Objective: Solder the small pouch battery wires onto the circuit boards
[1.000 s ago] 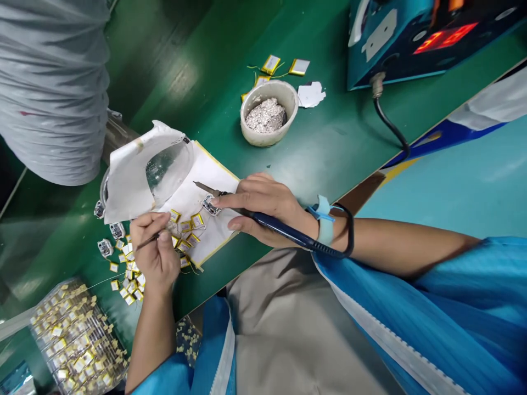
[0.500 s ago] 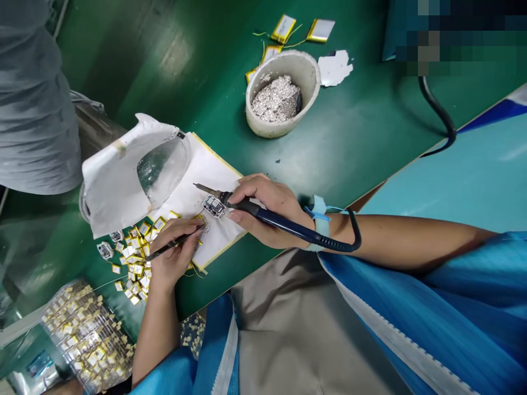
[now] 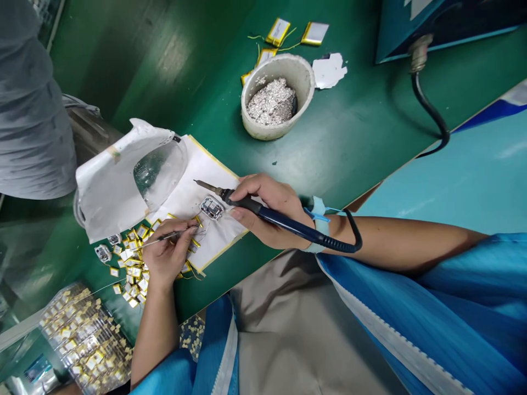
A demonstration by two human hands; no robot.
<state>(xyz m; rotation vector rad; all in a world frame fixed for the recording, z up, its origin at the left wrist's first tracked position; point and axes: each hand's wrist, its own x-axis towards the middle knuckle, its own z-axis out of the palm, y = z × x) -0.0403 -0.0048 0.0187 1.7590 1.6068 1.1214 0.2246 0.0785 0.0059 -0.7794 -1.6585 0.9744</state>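
My right hand (image 3: 267,211) is closed around a soldering iron (image 3: 284,219) with a dark blue handle. The iron's bare tip points left, above the white paper (image 3: 220,170) and apart from the small circuit board. That board (image 3: 212,208), in a rounded pale casing, lies on the paper just below the tip. My left hand (image 3: 167,249) pinches thin dark tweezers (image 3: 171,235) to the lower left of the board. Fine wires show near its fingertips, as does a small yellow-edged battery (image 3: 199,221). A thin pale wire (image 3: 107,285) runs up to this hand.
A pile of small batteries (image 3: 134,271) lies beside my left hand. Behind stand a clear-windowed white shield (image 3: 109,186) and a cup (image 3: 248,123) of silvery shavings. Larger batteries (image 3: 315,33) and a blue box (image 3: 395,33) with a cable (image 3: 432,112) are farther off.
The view has shifted slightly. The tweezers in my left hand have turned and look thinner. My right hand holds the soldering iron in nearly the same place above the paper.
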